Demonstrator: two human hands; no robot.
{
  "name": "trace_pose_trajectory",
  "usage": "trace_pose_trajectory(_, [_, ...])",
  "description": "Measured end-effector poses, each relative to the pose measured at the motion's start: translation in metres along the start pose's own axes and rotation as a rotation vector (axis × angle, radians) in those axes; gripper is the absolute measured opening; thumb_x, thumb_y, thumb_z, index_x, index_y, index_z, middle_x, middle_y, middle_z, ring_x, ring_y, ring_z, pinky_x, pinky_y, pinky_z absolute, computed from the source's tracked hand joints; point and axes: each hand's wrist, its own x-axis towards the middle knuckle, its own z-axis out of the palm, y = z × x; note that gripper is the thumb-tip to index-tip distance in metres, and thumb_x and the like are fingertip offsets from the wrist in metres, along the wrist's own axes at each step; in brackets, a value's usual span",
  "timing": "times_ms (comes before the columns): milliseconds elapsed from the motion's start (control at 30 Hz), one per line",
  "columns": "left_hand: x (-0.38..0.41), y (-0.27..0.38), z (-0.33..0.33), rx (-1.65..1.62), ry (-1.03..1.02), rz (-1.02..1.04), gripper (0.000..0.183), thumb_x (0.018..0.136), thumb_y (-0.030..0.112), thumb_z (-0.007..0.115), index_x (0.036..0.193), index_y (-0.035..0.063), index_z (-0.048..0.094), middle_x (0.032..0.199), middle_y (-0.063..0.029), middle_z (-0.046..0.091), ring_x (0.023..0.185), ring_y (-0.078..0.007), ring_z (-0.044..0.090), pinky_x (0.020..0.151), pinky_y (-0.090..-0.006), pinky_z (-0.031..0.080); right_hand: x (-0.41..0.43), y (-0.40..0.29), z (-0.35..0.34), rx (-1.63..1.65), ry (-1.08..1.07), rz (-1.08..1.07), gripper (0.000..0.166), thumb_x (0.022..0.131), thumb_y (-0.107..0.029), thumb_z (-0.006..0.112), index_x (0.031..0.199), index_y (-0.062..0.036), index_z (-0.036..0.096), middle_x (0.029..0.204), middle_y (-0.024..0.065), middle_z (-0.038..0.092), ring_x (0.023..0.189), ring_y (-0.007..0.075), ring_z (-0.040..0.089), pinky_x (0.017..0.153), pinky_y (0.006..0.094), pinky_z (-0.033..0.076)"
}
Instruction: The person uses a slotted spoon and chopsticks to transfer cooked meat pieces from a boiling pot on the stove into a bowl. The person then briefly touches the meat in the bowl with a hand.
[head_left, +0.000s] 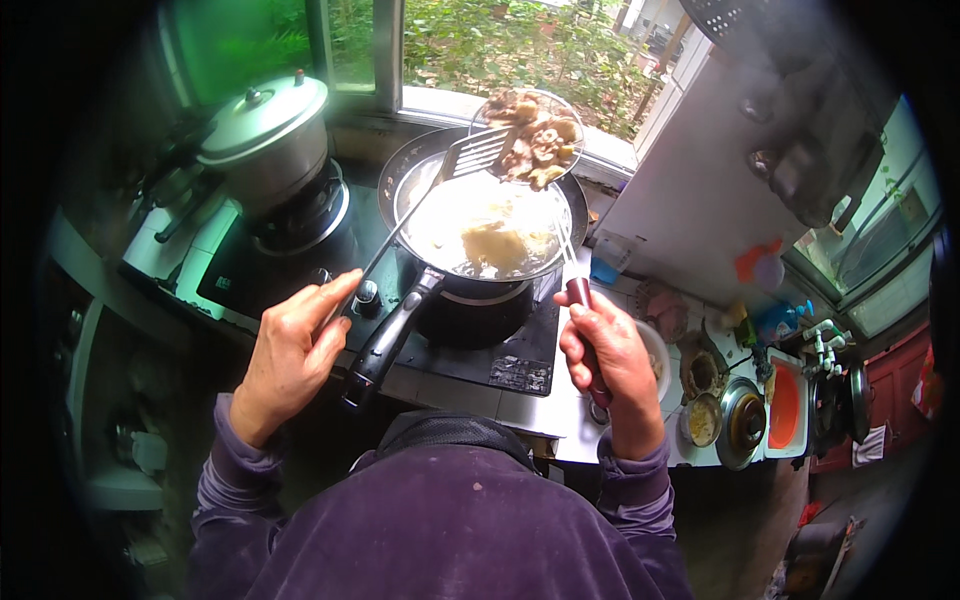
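My left hand (296, 345) grips the thin handle of a slotted metal spatula (480, 152), whose blade reaches the near left rim of a wire skimmer (574, 161). Brown pieces of food (536, 139), perhaps meat, are heaped in the skimmer, above the far side of a dark frying pan (390, 176). In my right hand (611, 352) is the dark red handle (579, 294) of the skimmer. Pale, bubbling liquid (491, 225) fills the pan, its surface partly washed out by glare. The pan's black handle (394, 337) points toward me, between my hands.
A lidded pressure cooker (262, 142) stands on the left burner of the black gas stove (450, 367). On the tiled counter to the right are a small bowl (703, 420), a round lid (741, 424) and a sink with an orange basin (784, 405). A window (525, 45) lies behind the pan.
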Motion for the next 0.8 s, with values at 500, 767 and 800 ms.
trace_pose_trajectory(500, [-0.004,0.001,0.007,-0.369,-0.229,-0.257,0.045,0.087,0.002,0.048,0.131,0.0029,0.049,0.070,0.0008,0.053,0.045,-0.0023,0.042,0.041,-0.0164,0.031,-0.029,0.023,-0.031,0.328,-0.015,0.044,0.030,0.097,-0.021,0.048,0.115,0.0024,0.048,0.065,0.0014,0.049,0.041,0.0059,0.043,0.034,0.0186,0.032])
trace_pose_trajectory(767, [0.002,0.031,0.016,-0.807,-0.344,-0.374,0.052,0.086,0.016,0.056,0.133,-0.0019,0.043,0.069,-0.0055,0.056,0.042,-0.0055,0.043,0.037,-0.0167,0.033,-0.120,0.035,-0.079,0.317,0.232,0.003,0.029,0.098,-0.017,0.041,0.119,0.0028,0.046,0.062,0.0000,0.044,0.036,0.0043,0.037,0.033,0.0177,0.030])
trace_pose_trajectory(800, [0.001,0.032,0.017,-0.827,-0.339,-0.381,0.053,0.086,0.017,0.057,0.133,-0.0019,0.043,0.069,-0.0058,0.056,0.041,-0.0056,0.043,0.037,-0.0168,0.033,-0.135,0.040,-0.083,0.220,0.322,0.023,0.029,0.098,-0.017,0.042,0.119,0.0023,0.046,0.062,0.0000,0.044,0.037,0.0044,0.037,0.033,0.0176,0.031])
